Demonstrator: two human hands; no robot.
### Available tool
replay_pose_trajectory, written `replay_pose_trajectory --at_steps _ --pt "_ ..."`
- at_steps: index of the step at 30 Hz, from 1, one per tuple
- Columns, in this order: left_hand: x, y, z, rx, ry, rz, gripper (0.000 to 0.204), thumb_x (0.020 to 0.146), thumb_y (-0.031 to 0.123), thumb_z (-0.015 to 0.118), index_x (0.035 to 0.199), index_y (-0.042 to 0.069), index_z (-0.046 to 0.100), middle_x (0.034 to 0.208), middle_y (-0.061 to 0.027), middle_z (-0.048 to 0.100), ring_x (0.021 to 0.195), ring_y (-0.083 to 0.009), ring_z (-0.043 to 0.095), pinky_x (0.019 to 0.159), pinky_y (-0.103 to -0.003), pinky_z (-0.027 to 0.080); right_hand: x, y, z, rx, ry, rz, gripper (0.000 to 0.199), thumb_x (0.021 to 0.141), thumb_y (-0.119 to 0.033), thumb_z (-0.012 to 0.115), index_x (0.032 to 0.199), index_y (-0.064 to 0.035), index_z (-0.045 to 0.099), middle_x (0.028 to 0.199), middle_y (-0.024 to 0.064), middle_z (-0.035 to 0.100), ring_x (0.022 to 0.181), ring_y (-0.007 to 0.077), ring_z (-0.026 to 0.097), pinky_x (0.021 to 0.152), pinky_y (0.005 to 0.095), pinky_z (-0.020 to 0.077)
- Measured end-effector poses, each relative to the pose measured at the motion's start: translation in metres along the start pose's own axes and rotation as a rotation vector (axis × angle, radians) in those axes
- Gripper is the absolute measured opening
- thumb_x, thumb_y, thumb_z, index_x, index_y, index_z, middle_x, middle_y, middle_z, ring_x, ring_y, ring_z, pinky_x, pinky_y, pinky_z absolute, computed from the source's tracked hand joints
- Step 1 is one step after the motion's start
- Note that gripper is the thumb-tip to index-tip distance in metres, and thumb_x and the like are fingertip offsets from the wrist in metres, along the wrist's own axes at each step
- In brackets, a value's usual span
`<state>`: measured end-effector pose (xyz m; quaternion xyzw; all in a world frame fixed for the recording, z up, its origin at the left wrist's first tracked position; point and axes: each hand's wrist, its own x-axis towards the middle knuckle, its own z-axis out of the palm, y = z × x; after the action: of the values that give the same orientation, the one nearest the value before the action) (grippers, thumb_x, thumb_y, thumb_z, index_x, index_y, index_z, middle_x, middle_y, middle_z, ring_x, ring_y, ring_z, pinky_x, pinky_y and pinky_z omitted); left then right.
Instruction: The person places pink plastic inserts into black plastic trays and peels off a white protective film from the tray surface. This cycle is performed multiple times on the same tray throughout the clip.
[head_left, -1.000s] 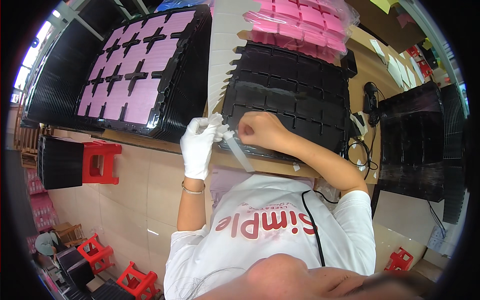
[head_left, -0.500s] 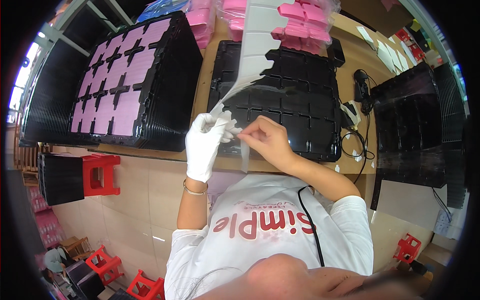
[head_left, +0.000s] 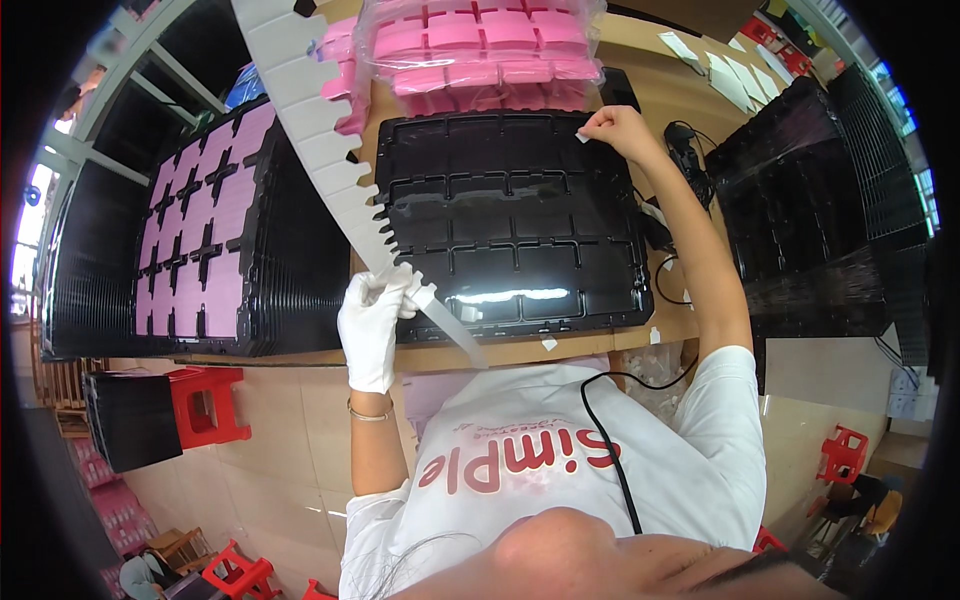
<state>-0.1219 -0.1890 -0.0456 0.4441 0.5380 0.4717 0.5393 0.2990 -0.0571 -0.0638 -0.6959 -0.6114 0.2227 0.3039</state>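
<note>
Meanwhile, a small white label is pinched between the fingertips of the bare right hand and held at the far right corner of the black tray, at about one o'clock from the tray's middle. The long white backing strip, notched along one edge, is gripped near its lower end by the gloved left hand, at about seven o'clock from the tray, and runs up past the bagged pink foam stack at twelve o'clock. A second tray, filled with pink inserts, lies at nine o'clock; black stacks stand at three. The labelling step is judged to be in hand: the label appears carried to its spot but not yet pressed down. Next, a flat, square placement on the rim would be called for, with the strip kept taut by the left hand.
</note>
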Motion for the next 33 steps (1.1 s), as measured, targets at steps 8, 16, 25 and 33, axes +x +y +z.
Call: replay_pose_trajectory --at_steps 8,16,25,33 --pt "0.0 -0.002 0.0 0.053 0.011 -0.033 0.013 0.089 0.01 0.071 0.089 0.001 0.061 0.082 -0.0074 0.07 0.066 -0.0069 0.062 0.058 -0.019 0.049 0.013 0.017 0.005 -0.249 0.04 0.119 0.024 0.069 -0.024 0.082 0.075 -0.0036 0.07 0.07 0.0098 0.068 0.064 0.019 0.065 0.064 0.0332 0.0504" --pt "0.0 -0.001 0.0 0.016 0.014 -0.012 0.012 0.089 0.009 0.07 0.088 0.002 0.06 0.082 -0.0068 0.07 0.066 -0.0067 0.063 0.058 -0.019 0.049 0.002 0.01 0.015 -0.27 0.167 0.097 0.019 0.068 -0.021 0.08 0.071 -0.005 0.071 0.071 0.014 0.069 0.07 0.0261 0.068 0.069 0.0375 0.0522" --pt "-0.003 0.0 -0.001 0.003 0.005 0.001 0.014 0.089 0.011 0.071 0.09 0.002 0.06 0.084 -0.0081 0.07 0.067 -0.0068 0.063 0.059 -0.019 0.048 -0.047 -0.007 -0.015 0.938 -0.076 0.179 0.014 0.088 -0.013 0.066 0.094 -0.0013 0.064 0.092 0.0116 0.067 0.071 0.013 0.059 0.061 0.0217 0.0465" --pt "-0.009 -0.002 -0.009 -0.017 0.04 -0.011 0.016 0.089 0.012 0.072 0.088 0.002 0.059 0.076 -0.0067 0.068 0.062 -0.0065 0.06 0.057 -0.019 0.046 -0.129 -0.084 0.049 1.322 -0.478 0.209 0.022 0.092 -0.014 0.056 0.103 0.0034 0.064 0.094 0.0149 0.067 0.076 0.0174 0.062 0.068 0.0261 0.0522"
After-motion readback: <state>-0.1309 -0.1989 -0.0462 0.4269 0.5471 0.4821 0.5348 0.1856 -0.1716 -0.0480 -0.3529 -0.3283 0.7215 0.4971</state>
